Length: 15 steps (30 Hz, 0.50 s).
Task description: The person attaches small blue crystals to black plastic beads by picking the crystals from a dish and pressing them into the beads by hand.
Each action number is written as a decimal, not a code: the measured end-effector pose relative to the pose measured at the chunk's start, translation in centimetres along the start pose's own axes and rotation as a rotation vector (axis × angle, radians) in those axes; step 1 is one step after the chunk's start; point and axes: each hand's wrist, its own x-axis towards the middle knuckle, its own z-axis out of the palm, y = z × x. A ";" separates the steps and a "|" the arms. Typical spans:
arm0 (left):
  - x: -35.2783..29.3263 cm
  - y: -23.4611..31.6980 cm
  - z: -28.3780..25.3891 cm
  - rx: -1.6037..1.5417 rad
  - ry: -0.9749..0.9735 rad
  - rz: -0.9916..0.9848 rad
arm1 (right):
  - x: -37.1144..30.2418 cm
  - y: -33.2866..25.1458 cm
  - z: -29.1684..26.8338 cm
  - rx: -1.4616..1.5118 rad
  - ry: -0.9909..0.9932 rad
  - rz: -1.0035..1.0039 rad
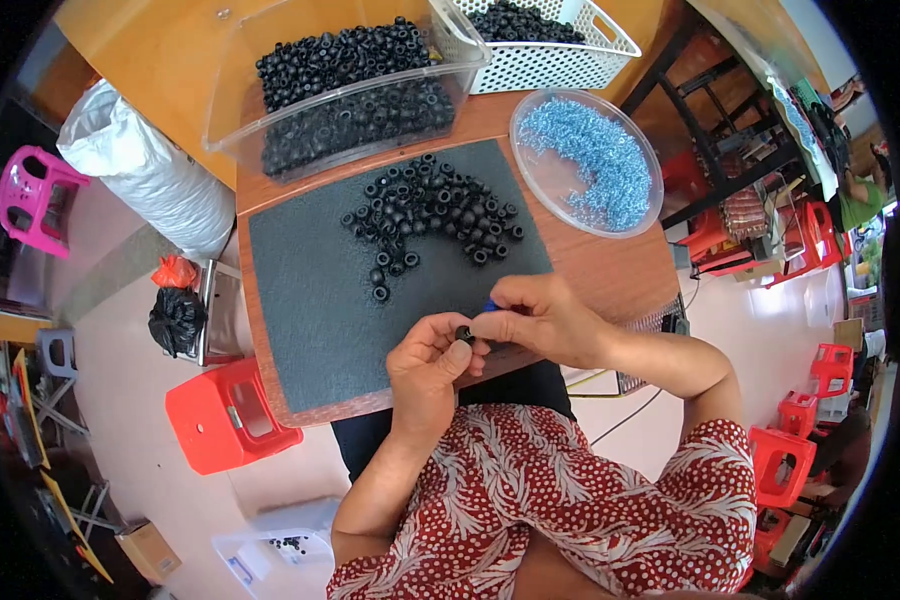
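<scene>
Over the near edge of the dark mat (310,320), my left hand (426,372) pinches a small black ring-shaped part (464,334) between thumb and fingers. My right hand (550,322) is closed close beside it, its fingertips almost touching the part. A bit of something blue (490,305) shows between the right fingers; most of it is hidden, so its kind is unclear. Beyond my hands, many like black ring-shaped parts (440,205) lie in a loose heap on the mat. To the right stands a round clear dish (530,190) of tiny light-blue translucent pieces (610,170).
At the back of the wooden table (620,270) are a clear bin (232,135) and a white perforated basket (555,70), both holding black parts. A white sack (150,165) and a red stool (215,420) stand left. A bluish-clear tub (260,530) sits on the floor.
</scene>
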 end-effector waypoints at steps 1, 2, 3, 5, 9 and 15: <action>0.0 0.3 0.0 0.014 0.003 -0.006 | 0.1 -0.1 0.0 -0.002 -0.003 0.003; -0.1 0.5 0.0 0.027 0.005 -0.012 | 0.2 -0.2 0.0 -0.026 -0.003 -0.023; -0.2 0.5 0.0 0.023 0.007 -0.012 | 0.3 -0.3 0.1 -0.051 -0.002 -0.049; -0.1 0.5 -0.1 0.039 0.025 0.009 | 0.3 -0.1 0.5 -0.058 -0.030 -0.008; -0.3 0.7 -0.1 0.055 0.041 0.024 | 0.3 -0.6 0.7 -0.053 -0.058 0.081; -0.4 0.8 -0.6 0.061 0.049 0.018 | 1.7 0.9 -0.4 -0.528 0.263 -0.382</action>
